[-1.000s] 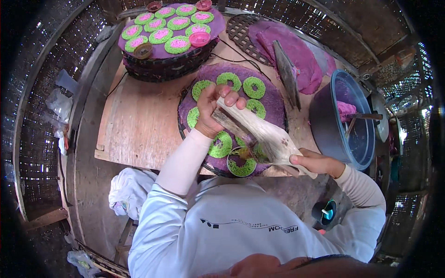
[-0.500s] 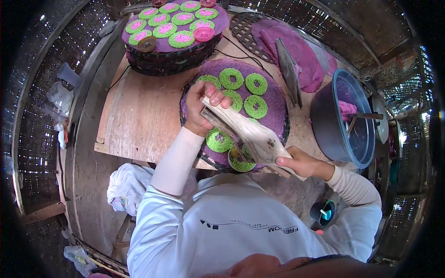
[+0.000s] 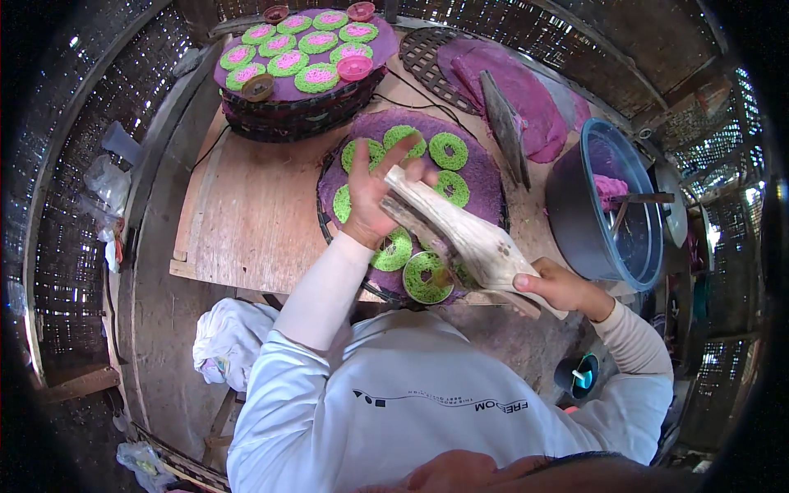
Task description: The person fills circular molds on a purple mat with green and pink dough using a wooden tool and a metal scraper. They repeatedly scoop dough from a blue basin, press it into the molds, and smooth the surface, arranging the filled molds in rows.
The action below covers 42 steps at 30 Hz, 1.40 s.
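Observation:
A pale wooden press, made of two long pieces laid one over the other, slants across the round tray. My right hand grips its near right end, thumb on top. At the far left end my left hand is open, fingers spread, its palm against or close beside the wood. Below lies the tray's purple cloth, bearing several lacy green rings of thin strands. One green round at the front sits within a thin pale rim. The press and left hand hide part of the tray.
Stacked woven baskets at the back left carry green-and-pink rounds and small bowls. A wooden board leans by purple cloth. A deep dark tub stands right. A white cloth bundle and a small bucket sit lower down.
My left hand has loosened from the press and spread its fingers. The press has shifted a little to the right with my right hand still on it.

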Tool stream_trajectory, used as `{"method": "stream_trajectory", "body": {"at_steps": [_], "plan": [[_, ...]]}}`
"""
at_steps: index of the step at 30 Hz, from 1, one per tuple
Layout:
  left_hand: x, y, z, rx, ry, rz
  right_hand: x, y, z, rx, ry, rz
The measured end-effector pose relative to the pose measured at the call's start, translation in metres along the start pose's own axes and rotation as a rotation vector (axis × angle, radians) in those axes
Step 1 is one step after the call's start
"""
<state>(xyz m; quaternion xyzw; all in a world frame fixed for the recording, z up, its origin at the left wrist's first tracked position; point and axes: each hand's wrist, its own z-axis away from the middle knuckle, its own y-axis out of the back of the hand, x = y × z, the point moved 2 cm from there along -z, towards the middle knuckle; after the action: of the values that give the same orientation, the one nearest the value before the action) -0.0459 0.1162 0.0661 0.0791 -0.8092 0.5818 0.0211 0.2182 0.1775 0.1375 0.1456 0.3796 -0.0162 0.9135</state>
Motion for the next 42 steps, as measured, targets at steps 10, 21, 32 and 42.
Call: {"method": "stream_trajectory", "body": {"at_steps": [10, 21, 32, 42], "plan": [[-0.037, -0.045, 0.021, -0.329, -0.075, -1.992, -0.025, -0.009, 0.008, -0.004, 0.389, -0.115], [0.065, -0.046, 0.114, 0.749, -0.649, -1.535, 0.003, -0.056, -0.087, 0.304, 0.917, 0.839], [0.082, -0.030, 0.164, 1.077, -0.684, -1.378, 0.009, -0.057, -0.097, 0.265, 0.874, 0.876], [0.085, -0.021, 0.149, 1.058, -0.702, -1.272, -0.008, -0.025, -0.075, 0.364, 0.802, 0.535]]}}
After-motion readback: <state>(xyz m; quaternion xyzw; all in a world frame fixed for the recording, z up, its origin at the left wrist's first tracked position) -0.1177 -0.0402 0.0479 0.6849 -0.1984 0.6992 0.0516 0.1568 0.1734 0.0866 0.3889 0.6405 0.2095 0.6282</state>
